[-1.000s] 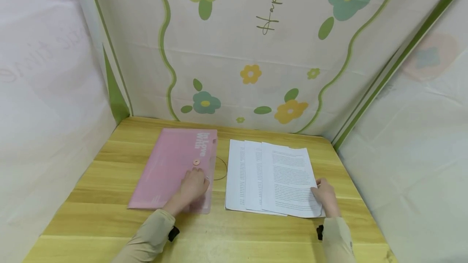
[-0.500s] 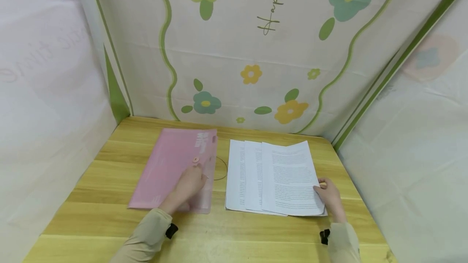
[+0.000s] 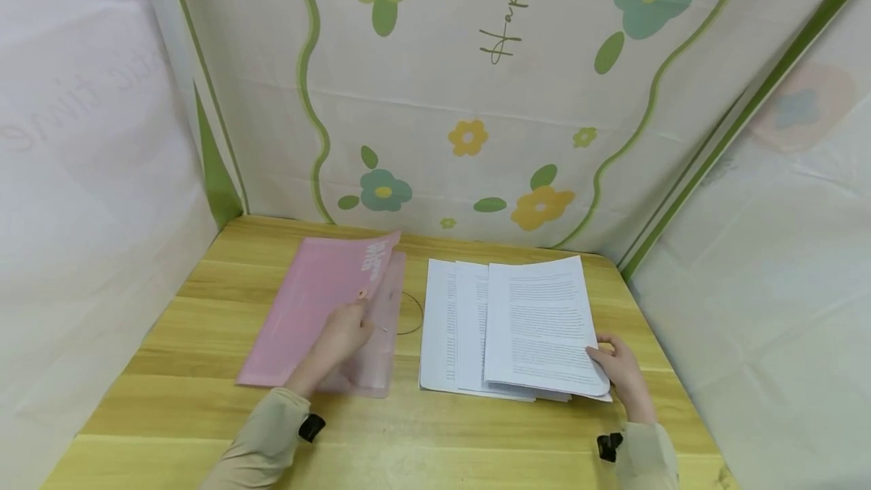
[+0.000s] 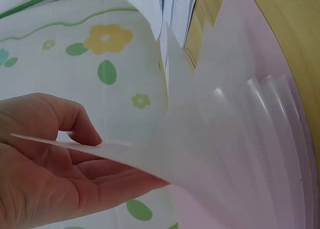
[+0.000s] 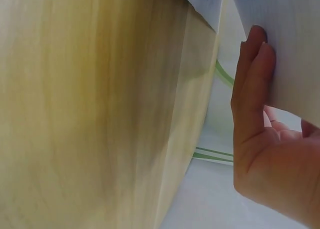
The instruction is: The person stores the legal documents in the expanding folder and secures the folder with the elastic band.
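Pink folder [image 3: 292, 316]: at left on the desk [image 3: 435, 445]; its cover [image 3: 373, 255] has lifted within the last second, so the layers beneath now show and access looks easier.
Papers [image 3: 544, 324]: to the folder's right; the rightmost bunch has risen along its right side.
Left hand [image 3: 345, 333]: fingers clamped on the cover's edge.
Right hand [image 3: 621, 370]: fingers pinching the raised bunch's right edge, little gap between.

Print [image 3: 547, 317] on sheet [image 3: 544, 327]; illegibly small
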`<state>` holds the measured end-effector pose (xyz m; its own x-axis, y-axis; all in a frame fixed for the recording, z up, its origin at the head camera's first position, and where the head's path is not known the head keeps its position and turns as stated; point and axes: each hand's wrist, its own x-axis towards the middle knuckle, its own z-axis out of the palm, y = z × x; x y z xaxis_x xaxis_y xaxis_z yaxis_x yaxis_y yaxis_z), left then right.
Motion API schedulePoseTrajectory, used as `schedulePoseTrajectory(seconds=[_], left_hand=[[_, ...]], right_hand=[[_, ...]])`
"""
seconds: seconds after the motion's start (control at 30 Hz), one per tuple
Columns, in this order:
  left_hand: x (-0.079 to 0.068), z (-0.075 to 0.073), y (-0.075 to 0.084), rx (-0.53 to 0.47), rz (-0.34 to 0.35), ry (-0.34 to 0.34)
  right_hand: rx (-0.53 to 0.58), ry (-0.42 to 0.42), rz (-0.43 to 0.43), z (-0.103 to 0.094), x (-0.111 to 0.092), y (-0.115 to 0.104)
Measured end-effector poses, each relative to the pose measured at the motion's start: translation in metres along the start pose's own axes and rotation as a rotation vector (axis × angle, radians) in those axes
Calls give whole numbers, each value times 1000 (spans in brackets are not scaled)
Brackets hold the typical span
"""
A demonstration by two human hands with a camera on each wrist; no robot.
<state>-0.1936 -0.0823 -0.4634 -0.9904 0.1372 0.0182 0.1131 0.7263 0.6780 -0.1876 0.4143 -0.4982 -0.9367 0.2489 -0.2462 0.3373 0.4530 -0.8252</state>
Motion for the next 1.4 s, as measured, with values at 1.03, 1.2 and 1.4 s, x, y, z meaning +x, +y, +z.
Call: schedulePoseTrajectory(seconds=[1.03, 1.2, 1.4], left_hand=[[-4, -20, -28, -328, -61, -13], [-6, -23, -30, -369, -79, -12], [-9, -26, -33, -422, -94, -31]], right_hand=[[196, -62, 43, 22, -8, -16], [227, -67, 48, 23, -9, -17], [296, -92, 47, 29, -10, -19]])
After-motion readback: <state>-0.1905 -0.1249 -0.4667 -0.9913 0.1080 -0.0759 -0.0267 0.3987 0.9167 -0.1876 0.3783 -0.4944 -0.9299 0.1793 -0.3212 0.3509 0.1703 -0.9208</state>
